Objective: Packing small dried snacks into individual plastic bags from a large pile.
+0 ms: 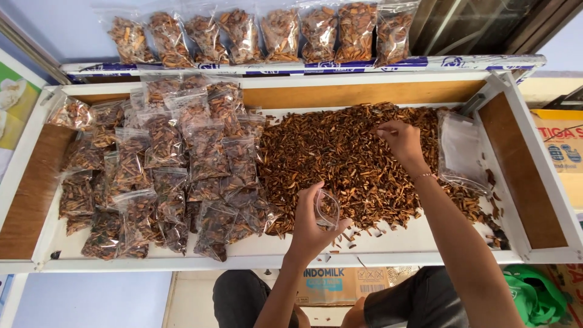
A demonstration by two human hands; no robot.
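My white-rimmed desk (388, 246) carries a loose heap of brown chips (352, 161) at centre, spread flat within reach of both hands. At nine o'clock lie filled clear packets (164, 176); at twelve a row of packets (261, 33) lines a ledge. Empty bags (461, 152) wait at three. My right hand (401, 138) pinches chips atop the heap. My left hand (313, 222), at six, grips a small empty bag (328, 208), mouth toward the heap.

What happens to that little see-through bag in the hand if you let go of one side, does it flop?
Probably yes. The small clear bag in the left hand looks thin and empty, so it likely sags and weighs almost nothing. Its glossy plastic may slip between fingers.
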